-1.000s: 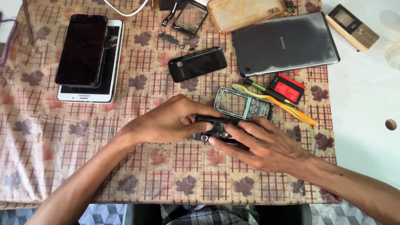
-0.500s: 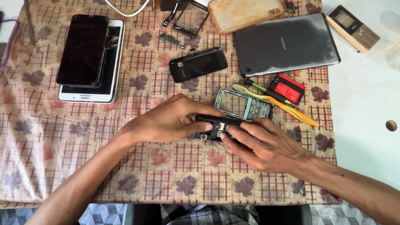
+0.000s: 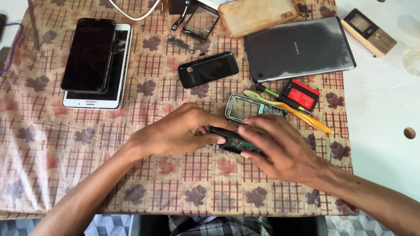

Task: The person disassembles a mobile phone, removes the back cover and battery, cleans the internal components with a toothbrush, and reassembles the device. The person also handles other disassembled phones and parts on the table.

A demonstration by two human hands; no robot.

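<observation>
Hands: two, meeting at the centre of the frame; the left hand (image 3: 175,133) and right hand (image 3: 280,148) both close their fingers around one small dark phone body (image 3: 232,140).
Phone body: black, partly stripped, a strip of green board showing between the fingers; held low over the leaf-patterned tablecloth (image 3: 87,175), mostly hidden.
Loose frame: one silver-edged phone front (image 3: 245,108), just above the hands.
Handsets, upper left: two, a black smartphone (image 3: 89,54) stacked on a white one (image 3: 114,94).
Centre top: one black phone shell (image 3: 209,69).
Upper right: one grey tablet (image 3: 302,48), face down; one gold keypad phone (image 3: 368,31) on bare white table.
Tools: one yellow pry tool (image 3: 306,119); one red battery (image 3: 301,94).
</observation>
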